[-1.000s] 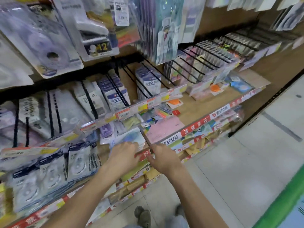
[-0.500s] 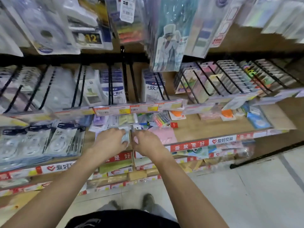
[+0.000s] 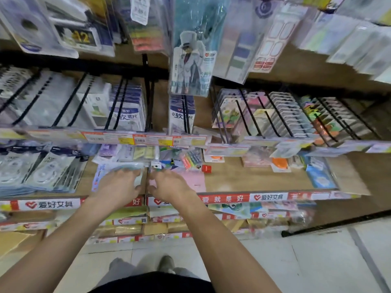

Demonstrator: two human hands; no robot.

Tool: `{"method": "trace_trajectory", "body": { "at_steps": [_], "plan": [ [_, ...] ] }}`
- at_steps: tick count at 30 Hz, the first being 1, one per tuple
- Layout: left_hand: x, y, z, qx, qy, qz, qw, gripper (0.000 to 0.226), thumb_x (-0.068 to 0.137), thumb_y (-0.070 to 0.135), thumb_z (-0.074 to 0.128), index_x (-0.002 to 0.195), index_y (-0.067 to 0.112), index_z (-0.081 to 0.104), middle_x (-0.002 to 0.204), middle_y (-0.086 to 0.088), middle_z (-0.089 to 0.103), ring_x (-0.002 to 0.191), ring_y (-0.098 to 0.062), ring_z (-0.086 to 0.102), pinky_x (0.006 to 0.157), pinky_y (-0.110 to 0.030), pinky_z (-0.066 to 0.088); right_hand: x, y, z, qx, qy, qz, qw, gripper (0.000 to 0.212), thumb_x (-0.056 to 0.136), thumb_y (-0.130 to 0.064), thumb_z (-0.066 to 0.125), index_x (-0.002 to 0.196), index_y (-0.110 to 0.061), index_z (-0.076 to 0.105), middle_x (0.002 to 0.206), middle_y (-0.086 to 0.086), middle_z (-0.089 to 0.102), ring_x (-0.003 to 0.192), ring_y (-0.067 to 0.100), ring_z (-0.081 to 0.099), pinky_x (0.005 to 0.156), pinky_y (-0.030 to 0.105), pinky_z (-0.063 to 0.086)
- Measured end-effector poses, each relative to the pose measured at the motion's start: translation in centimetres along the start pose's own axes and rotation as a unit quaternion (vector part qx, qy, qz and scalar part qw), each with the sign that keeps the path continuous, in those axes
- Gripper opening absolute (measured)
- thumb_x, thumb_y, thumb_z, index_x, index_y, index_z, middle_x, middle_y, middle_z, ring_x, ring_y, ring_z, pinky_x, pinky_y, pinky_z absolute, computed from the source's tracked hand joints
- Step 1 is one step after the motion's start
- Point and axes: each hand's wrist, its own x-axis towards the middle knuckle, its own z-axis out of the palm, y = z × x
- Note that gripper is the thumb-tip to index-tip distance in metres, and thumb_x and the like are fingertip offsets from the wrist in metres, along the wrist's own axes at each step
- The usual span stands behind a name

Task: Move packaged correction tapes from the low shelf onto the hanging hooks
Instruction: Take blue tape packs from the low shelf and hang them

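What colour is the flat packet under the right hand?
Pink packet, by the right hand; head view.

Glossy plastic packets on a wood-look shop shelf

The shelf (image 3: pixel 243 180) has a matt, wood-grain surface; the packets (image 3: pixel 42 172) lying on it are shiny clear plastic over printed card; the hooks (image 3: pixel 148 102) above look like black-coated metal; the floor (image 3: pixel 317 261) is smooth pale tile.

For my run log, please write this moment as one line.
left hand: on clear packet | right hand: on pink packet | place: low shelf | hooks: not reached
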Motion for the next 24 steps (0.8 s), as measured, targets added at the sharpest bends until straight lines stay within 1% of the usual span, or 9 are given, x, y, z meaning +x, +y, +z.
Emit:
{"method": "trace_trajectory", "body": {
  "at_steps": [4, 7, 10, 12, 14, 17, 19, 21, 24],
  "plan": [
    [-0.2, -1.0, 0.6, 0.012, -0.021, -0.032, 0.999, 0.049, 0.097, 0.045, 0.05, 0.144, 0.03, 0.044, 0.14, 0.001, 0.057, 0.125, -0.02, 0.057, 0.094, -0.031, 0.049, 1.4, 0.3, 0.4, -0.015, -0.025, -0.02, 0.999, 0.035, 0.094, -0.024, 0.06, 0.126, -0.01, 0.058, 0.12, 0.017, 0.062, 0.11, 0.035, 0.06, 0.075, 0.034, 0.043],
    [-0.4, -1.5, 0.6, 0.006, -0.02, -0.049, 0.999, 0.048, 0.097, 0.045, 0.049, 0.142, 0.03, 0.046, 0.138, 0.002, 0.058, 0.122, -0.019, 0.058, 0.093, -0.031, 0.05, 2.9, 0.6, 0.7, -0.019, -0.04, -0.026, 0.999, 0.032, 0.095, -0.031, 0.059, 0.119, -0.01, 0.06, 0.119, 0.016, 0.061, 0.109, 0.034, 0.059, 0.074, 0.034, 0.041],
    [-0.8, -2.3, 0.9, -0.017, -0.015, -0.066, 0.998, 0.049, 0.097, 0.043, 0.051, 0.142, 0.027, 0.048, 0.137, -0.001, 0.059, 0.121, -0.022, 0.059, 0.094, -0.032, 0.049, 4.4, 0.6, 1.1, -0.011, -0.027, -0.037, 0.999, 0.028, 0.095, -0.035, 0.058, 0.112, -0.013, 0.061, 0.118, 0.015, 0.062, 0.109, 0.034, 0.059, 0.074, 0.036, 0.044],
    [-1.6, -3.0, 1.3, -0.027, -0.014, -0.075, 0.997, 0.047, 0.097, 0.044, 0.052, 0.141, 0.026, 0.049, 0.133, -0.002, 0.061, 0.118, -0.023, 0.06, 0.091, -0.032, 0.048, 5.2, 0.4, 1.3, -0.001, -0.012, -0.046, 0.999, 0.034, 0.097, -0.033, 0.054, 0.124, -0.013, 0.059, 0.124, 0.015, 0.059, 0.114, 0.034, 0.056, 0.084, 0.039, 0.049],
    [-2.3, -3.9, 1.8, -0.041, -0.014, -0.092, 0.995, 0.046, 0.096, 0.045, 0.054, 0.138, 0.025, 0.052, 0.127, -0.002, 0.063, 0.115, -0.024, 0.061, 0.089, -0.033, 0.049, 5.9, 0.1, 1.5, 0.006, 0.013, -0.059, 0.998, 0.04, 0.097, -0.032, 0.054, 0.132, -0.013, 0.057, 0.128, 0.016, 0.058, 0.119, 0.034, 0.053, 0.094, 0.042, 0.049],
    [-3.4, -5.5, 2.4, -0.068, -0.016, -0.124, 0.99, 0.044, 0.094, 0.044, 0.057, 0.133, 0.024, 0.056, 0.123, -0.003, 0.064, 0.113, -0.025, 0.061, 0.089, -0.035, 0.051, 7.4, -0.3, 2.2, 0.008, 0.027, -0.079, 0.996, 0.042, 0.097, -0.029, 0.053, 0.137, -0.016, 0.054, 0.135, 0.015, 0.055, 0.126, 0.035, 0.049, 0.098, 0.043, 0.047],
    [-3.9, -6.2, 2.7, -0.078, -0.017, -0.138, 0.987, 0.042, 0.094, 0.046, 0.056, 0.13, 0.023, 0.057, 0.119, -0.004, 0.064, 0.112, -0.026, 0.062, 0.087, -0.037, 0.052, 8.4, -0.4, 3.0, -0.007, 0.006, -0.081, 0.997, 0.047, 0.1, -0.023, 0.05, 0.146, -0.02, 0.044, 0.148, 0.014, 0.044, 0.133, 0.036, 0.044, 0.103, 0.046, 0.043],
    [-4.5, -6.4, 3.0, -0.075, -0.015, -0.146, 0.986, 0.041, 0.096, 0.049, 0.053, 0.127, 0.022, 0.057, 0.118, -0.004, 0.064, 0.111, -0.025, 0.062, 0.084, -0.035, 0.051, 9.4, 0.0, 3.7, -0.039, -0.013, -0.09, 0.995, 0.059, 0.1, -0.015, 0.051, 0.154, -0.023, 0.03, 0.159, 0.011, 0.029, 0.143, 0.035, 0.032, 0.11, 0.046, 0.036],
    [-5.2, -6.4, 4.0, -0.092, -0.017, -0.163, 0.982, 0.041, 0.098, 0.045, 0.05, 0.131, 0.022, 0.054, 0.123, -0.004, 0.063, 0.114, -0.026, 0.061, 0.084, -0.034, 0.048, 10.9, 0.8, 4.6, -0.067, -0.045, -0.097, 0.992, 0.066, 0.104, -0.02, 0.048, 0.16, -0.027, 0.013, 0.167, 0.006, 0.01, 0.153, 0.03, 0.012, 0.119, 0.042, 0.026]
  ]
}}
